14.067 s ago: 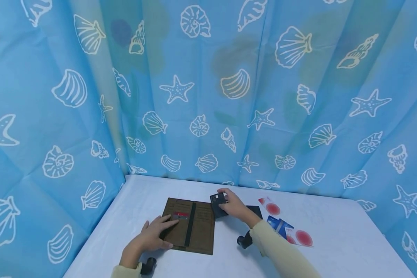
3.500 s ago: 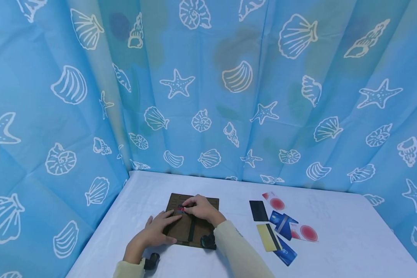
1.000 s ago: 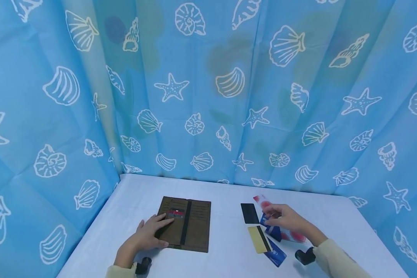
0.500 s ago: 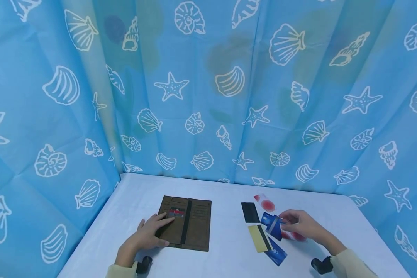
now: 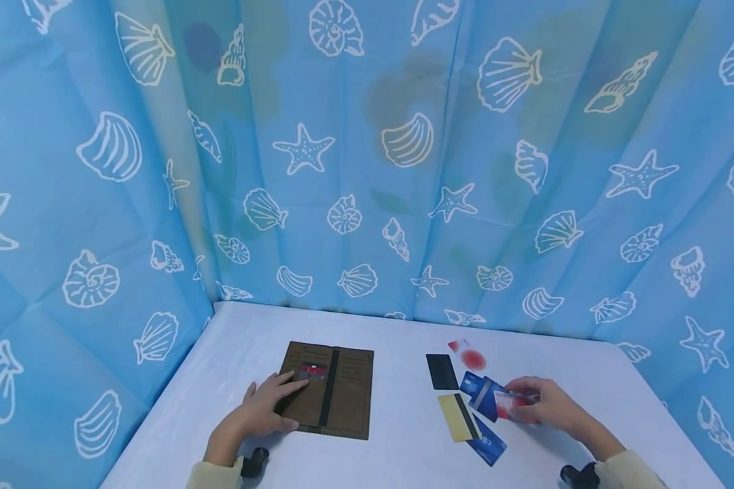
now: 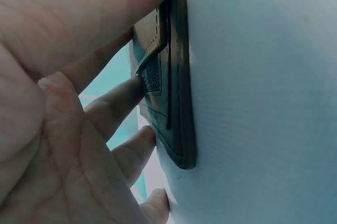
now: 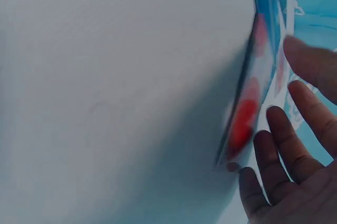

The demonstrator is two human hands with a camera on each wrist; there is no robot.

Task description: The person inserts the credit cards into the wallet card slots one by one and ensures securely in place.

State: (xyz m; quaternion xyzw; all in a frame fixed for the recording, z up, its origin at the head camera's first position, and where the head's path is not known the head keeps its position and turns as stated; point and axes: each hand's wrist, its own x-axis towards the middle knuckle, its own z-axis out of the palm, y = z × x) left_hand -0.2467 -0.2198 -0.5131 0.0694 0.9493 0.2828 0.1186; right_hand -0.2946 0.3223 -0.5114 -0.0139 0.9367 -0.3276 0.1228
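Observation:
My left hand rests with spread fingers on the left side of an open brown wallet. In the left wrist view, fingertips press the wallet's edge. Cards with red and dark edges show in a left pocket of the wallet. My right hand is at a red-and-white card, its thumb and fingers around the card's right end. In the right wrist view, the fingers are parted and loosely bent beside that card. The card overlaps a striped blue card.
Left of the right hand lie a black card, a gold card over a blue card, another blue card and a second red-and-white card. A shell-print curtain stands behind the white table.
Earlier my right hand held a black card by the wallet, then worked at its left pocket. It has since moved right over the loose cards to the red-and-white one. The left hand stays.

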